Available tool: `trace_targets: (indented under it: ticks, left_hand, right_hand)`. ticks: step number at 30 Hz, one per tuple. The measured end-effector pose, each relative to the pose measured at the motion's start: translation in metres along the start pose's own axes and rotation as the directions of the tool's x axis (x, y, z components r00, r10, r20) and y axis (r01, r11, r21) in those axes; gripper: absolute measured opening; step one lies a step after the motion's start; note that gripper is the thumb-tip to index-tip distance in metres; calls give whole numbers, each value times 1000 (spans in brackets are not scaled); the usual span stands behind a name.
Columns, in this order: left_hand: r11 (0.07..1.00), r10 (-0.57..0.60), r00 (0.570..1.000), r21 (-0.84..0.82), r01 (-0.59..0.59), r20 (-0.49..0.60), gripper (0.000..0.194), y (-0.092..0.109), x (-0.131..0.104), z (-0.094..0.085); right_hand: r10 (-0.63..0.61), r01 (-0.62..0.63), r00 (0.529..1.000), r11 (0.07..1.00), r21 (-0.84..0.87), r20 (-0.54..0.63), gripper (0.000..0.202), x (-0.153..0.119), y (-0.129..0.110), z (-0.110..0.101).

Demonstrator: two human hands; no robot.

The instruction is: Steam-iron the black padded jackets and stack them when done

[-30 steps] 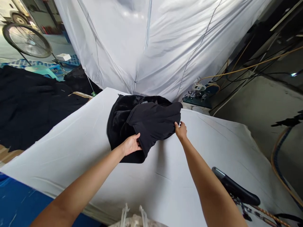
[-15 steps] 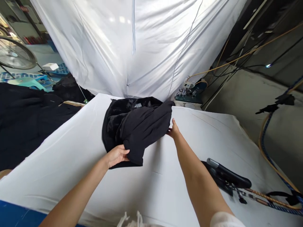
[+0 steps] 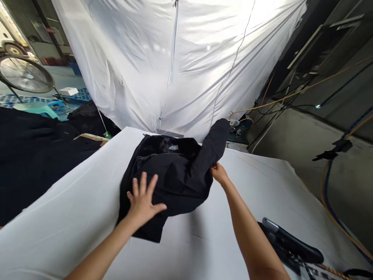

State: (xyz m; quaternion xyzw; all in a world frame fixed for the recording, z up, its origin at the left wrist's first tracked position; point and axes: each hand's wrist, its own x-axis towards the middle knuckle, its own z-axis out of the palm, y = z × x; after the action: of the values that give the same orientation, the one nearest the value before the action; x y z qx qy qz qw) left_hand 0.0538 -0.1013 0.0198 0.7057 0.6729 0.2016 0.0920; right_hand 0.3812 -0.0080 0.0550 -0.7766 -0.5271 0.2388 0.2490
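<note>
Two bare hands attend one black garment (image 3: 175, 186), positioned on the white-covered table (image 3: 239, 194) directly forward of the person, with the white curtain (image 3: 140, 77) beyond it.

Orientation: the long axis of the garment runs diagonally, from a lower corner (image 3: 150, 229) at near left to a sleeve-like section (image 3: 214, 142) at far right. The sleeve-like section rises from the main body of cloth, and its rounded end points away from the person.

Right hand (image 3: 219, 174): located at the right edge of the garment, just below the base of the sleeve-like section. Its fingers are curled closed and grip the cloth at this edge. The fingertips are partly hidden, so the exact form of the grip cannot be told.

Left hand (image 3: 144, 206): palm down, fingers spread wide, no cloth held. It is over the near-left part of the garment; whether it presses on the fabric or is just above it cannot be told.

Relative position: the right hand is the nearer to the sleeve-like section, the left hand the nearer to the lower corner. The main body of cloth spans the interval between them. The label (image 3: 173, 147) is at the far side, beyond both hands. A black-handled tool (image 3: 294, 241) is well apart, to the right.
</note>
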Motion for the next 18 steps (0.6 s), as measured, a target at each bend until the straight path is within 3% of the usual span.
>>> trace_targets:
  ticks: [2, 4, 6, 8, 10, 11, 13, 14, 16, 18]
  left_hand:
    - [976, 161, 973, 123, -182, 164, 101, 18, -10, 17]
    - [941, 229, 916, 164, -294, 329, 96, 21, -10, 28]
    - [923, 256, 864, 154, -351, 432, 84, 4, 2, 27]
    - [923, 247, 851, 156, -353, 463, 66, -26, 24, 14]
    - [933, 149, 871, 225, -280, 468, 48, -63, 52, -6]
    - [937, 63, 882, 276, -214, 467, 43, -83, 65, -18]
    - [927, -128, 879, 370, -59, 460, 38, -120, 88, -37]
    - [912, -195, 895, 410, 14, 401, 37, -137, 97, -45]
    - [870, -302, 925, 464, 168, 232, 36, -163, 107, -54]
    - [835, -369, 926, 465, 293, 79, 37, -179, 112, -54]
  right_hand:
    - [68, -87, 979, 992, -95, -193, 53, 11, 6, 3]
    - [144, -187, 955, 971, -147, -259, 68, 18, 9, 10]
    - [123, -163, 976, 960, -226, -181, 60, 24, 7, 18]
    - [89, -79, 996, 955, -286, 22, 35, 30, -1, 22]
    - [102, -39, 973, 955, -293, 205, 20, 39, -14, 20]
    - [110, -37, 965, 956, -290, 240, 21, 45, -20, 18]
    - [54, -1, 980, 965, -263, 191, 21, 57, -32, 12]
    - [10, 27, 987, 975, -222, 161, 25, 62, -37, 11]
    - [-6, 17, 988, 998, -68, 157, 50, 70, -45, 16]
    - [71, -93, 967, 993, 78, 245, 81, 71, -51, 37]
